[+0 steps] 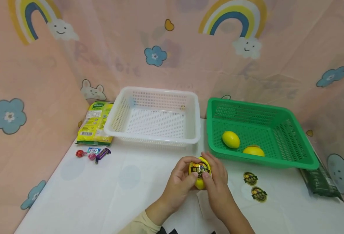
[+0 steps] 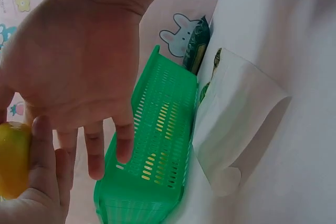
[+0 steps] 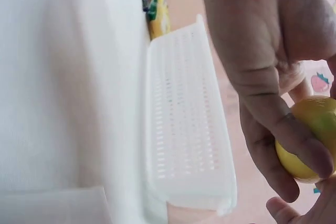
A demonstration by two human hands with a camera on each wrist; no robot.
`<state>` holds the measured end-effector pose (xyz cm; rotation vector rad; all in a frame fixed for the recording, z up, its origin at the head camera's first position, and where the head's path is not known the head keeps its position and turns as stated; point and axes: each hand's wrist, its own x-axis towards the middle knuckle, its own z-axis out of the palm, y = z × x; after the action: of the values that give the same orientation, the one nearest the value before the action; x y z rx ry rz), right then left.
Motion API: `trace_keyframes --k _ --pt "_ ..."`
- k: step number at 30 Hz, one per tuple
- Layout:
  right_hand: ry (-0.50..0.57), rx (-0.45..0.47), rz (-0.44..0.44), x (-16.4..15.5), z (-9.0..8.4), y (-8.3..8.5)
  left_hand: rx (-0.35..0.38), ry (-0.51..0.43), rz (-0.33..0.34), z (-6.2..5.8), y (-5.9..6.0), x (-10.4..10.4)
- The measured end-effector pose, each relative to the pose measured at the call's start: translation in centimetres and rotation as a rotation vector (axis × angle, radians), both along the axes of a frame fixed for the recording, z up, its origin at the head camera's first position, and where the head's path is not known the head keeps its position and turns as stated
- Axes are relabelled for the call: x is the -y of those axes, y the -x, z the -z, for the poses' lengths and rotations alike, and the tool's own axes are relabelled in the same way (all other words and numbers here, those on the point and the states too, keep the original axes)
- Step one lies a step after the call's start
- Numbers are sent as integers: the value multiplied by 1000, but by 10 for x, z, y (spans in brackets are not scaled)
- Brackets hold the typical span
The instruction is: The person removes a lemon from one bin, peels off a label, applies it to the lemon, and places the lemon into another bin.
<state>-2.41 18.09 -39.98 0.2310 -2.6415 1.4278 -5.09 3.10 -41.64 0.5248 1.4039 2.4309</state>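
Head view: both hands, left [image 1: 179, 178] and right [image 1: 216, 177], clasp a lemon [image 1: 199, 172] with its sticker on. Two bare lemons [image 1: 231, 139] wait in the green basket [image 1: 300, 162] beyond the right hand; two stickers [image 1: 250, 178] lie just right of it.

1. The lemon [image 1: 199, 183] in the hands is bright yellow; the round sticker [image 1: 199, 169] on it is black with yellow and orange marks.
2. The two lemons [image 1: 231, 139] in the green basket [image 1: 292, 156] are the same yellow; this basket has a pattern of small slots.
3. The other basket [image 1: 154, 139] is white, with a fine grid of holes.
4. The two loose stickers [image 1: 250, 178] on the table are black and yellow.
5. The table cover [image 1: 101, 195] is white.
6. The packet [image 1: 95, 123] is yellow and green; the candies [image 1: 93, 153] beside it are red, blue, pink and purple.
7. The backdrop [image 1: 189, 65] is pale pink with rainbows, blue flowers, white clouds and rabbits.
8. The sleeve [image 1: 139, 226] is cream.
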Motion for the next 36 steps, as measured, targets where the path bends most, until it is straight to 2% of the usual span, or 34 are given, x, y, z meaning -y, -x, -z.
trace_keyframes --k 5,9,11,13,18,21,29,36 --pt "154 84 -55 0 -2 1 -14 22 -46 -3 -2 0" --pt "189 144 -33 -1 -2 1 -15 -25 -48 -7 -1 2" --pt "176 151 3 -3 -2 1 -19 -45 -48 -10 1 4" --pt "150 119 45 -4 0 -2 -17 -48 -46 -11 3 5" --pt "54 -127 47 2 4 -10 10 11 -54 -10 4 3" --pt "11 -195 22 8 5 -13 15 29 -68 -9 2 0" --pt "4 -155 76 12 12 -14 46 33 -69 -7 -2 -4" --pt "-165 -50 132 -3 9 -13 50 52 -46 -6 -1 -3"
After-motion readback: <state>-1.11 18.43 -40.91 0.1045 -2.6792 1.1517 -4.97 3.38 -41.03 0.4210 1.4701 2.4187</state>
